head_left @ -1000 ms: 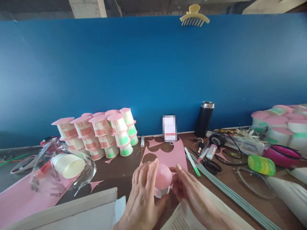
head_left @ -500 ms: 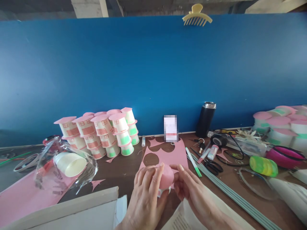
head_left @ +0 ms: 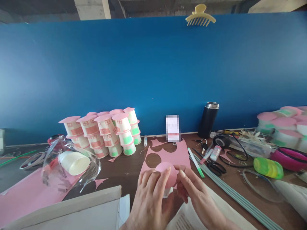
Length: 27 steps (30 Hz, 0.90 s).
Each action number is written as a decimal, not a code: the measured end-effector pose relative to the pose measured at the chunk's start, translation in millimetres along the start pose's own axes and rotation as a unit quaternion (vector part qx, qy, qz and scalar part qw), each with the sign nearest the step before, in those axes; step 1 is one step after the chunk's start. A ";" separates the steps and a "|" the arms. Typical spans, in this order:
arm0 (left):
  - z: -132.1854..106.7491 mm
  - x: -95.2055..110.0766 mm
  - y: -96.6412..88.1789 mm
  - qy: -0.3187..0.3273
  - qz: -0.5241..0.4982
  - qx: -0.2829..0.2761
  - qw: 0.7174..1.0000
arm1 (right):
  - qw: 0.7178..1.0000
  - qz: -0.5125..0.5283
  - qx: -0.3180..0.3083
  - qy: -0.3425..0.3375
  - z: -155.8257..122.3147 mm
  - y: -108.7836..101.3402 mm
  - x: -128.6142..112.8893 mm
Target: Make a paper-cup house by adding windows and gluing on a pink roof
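Observation:
Both my hands hold one small white paper cup with a round pink paper lid (head_left: 165,171) low in the middle of the view. My left hand (head_left: 151,199) wraps the cup from the left, its fingers laid over the pink lid. My right hand (head_left: 195,198) closes on it from the right, thumb and forefinger at the lid's edge. Most of the cup's body is hidden behind my fingers. Just behind it lies a pink paper sheet (head_left: 178,153) with round holes cut out of it.
A pile of decorated cups with pink lids (head_left: 105,134) stands at the back left. A plastic bag with plain cups (head_left: 72,163) lies left, a cardboard box (head_left: 72,212) in front. A black flask (head_left: 208,119), scissors (head_left: 214,166), markers, grey rods (head_left: 240,199) and more cups (head_left: 280,124) lie right.
The view has shifted slightly, so everything sits a bit further right. My left fingers have slid further over the pink lid, and the cup shows less than before.

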<state>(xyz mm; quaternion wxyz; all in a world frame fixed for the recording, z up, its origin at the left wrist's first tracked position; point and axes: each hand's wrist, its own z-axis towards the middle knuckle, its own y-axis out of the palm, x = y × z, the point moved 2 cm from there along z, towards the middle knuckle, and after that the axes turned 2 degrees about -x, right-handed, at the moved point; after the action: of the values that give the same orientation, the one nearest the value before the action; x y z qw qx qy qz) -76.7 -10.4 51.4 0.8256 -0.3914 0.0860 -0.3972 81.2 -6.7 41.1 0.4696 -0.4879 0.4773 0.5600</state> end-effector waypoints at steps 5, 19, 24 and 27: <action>0.2 -1.9 1.0 -0.073 -0.018 0.021 0.997 | 1.000 -0.002 0.022 -0.005 0.5 -1.2 1.5; -9.5 -7.8 21.6 -0.148 0.044 0.029 0.988 | 0.927 -0.294 0.005 -0.232 -16.0 5.0 -10.2; -9.6 -9.7 18.7 -0.167 -0.007 0.034 0.985 | 0.888 -0.376 -0.045 -0.262 -21.8 10.2 -11.8; -8.9 -10.1 15.7 -0.169 -0.026 0.026 0.985 | 0.870 -0.412 -0.080 -0.261 -21.7 9.8 -10.3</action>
<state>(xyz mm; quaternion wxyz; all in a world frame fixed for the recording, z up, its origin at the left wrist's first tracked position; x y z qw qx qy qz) -78.3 -2.3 32.4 0.8276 -0.4330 -0.0758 -0.3491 74.5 -29.8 50.7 0.7245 -0.5122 0.0474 0.4588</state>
